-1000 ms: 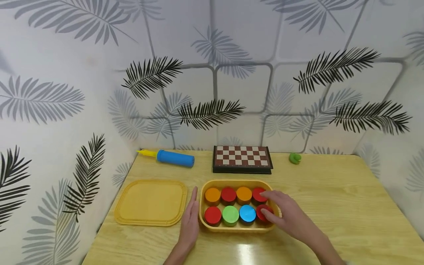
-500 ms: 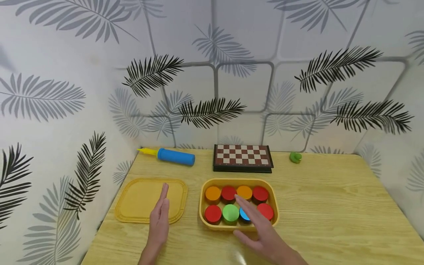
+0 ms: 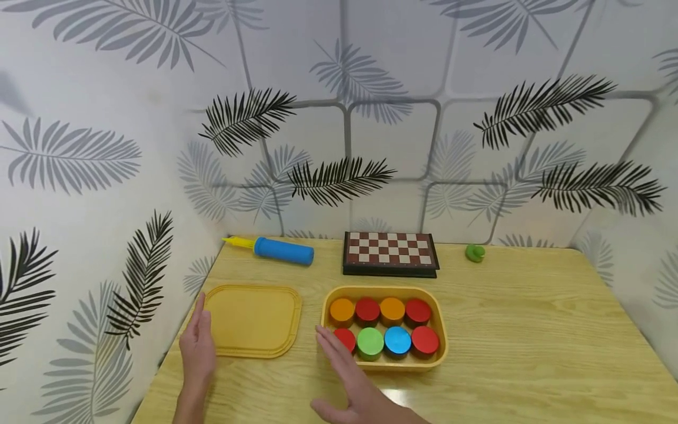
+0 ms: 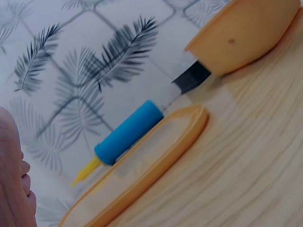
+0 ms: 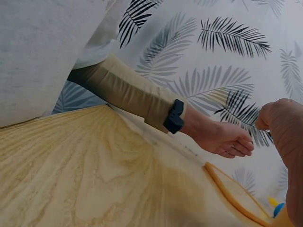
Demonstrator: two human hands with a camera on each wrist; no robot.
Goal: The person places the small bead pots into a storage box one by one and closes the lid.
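Observation:
At the left side of a flat yellow lid (image 3: 253,321), my left hand (image 3: 198,350) is held upright with its fingers straight, holding nothing. In the right wrist view the left hand (image 5: 227,138) shows above the table, beyond the lid's edge. My right hand (image 3: 355,386) reaches in from the front with fingers extended and thumb apart. It overlaps the front left corner of a yellow box (image 3: 442,330) in the head view. Two rows of round tubs fill the box, among them a green-topped tub (image 3: 370,343), a blue-topped tub (image 3: 397,341) and several red and orange ones.
Behind the lid lies a blue pump (image 3: 286,251) with a yellow nozzle. A chessboard case (image 3: 390,253) stands behind the box, near the wall. A small green toy (image 3: 475,253) sits to its right on the wooden table (image 3: 535,330).
My right hand has let go of the red-topped tubs at the box's right end and moved left and nearer the front. My left hand has moved left from beside the box, past the lid.

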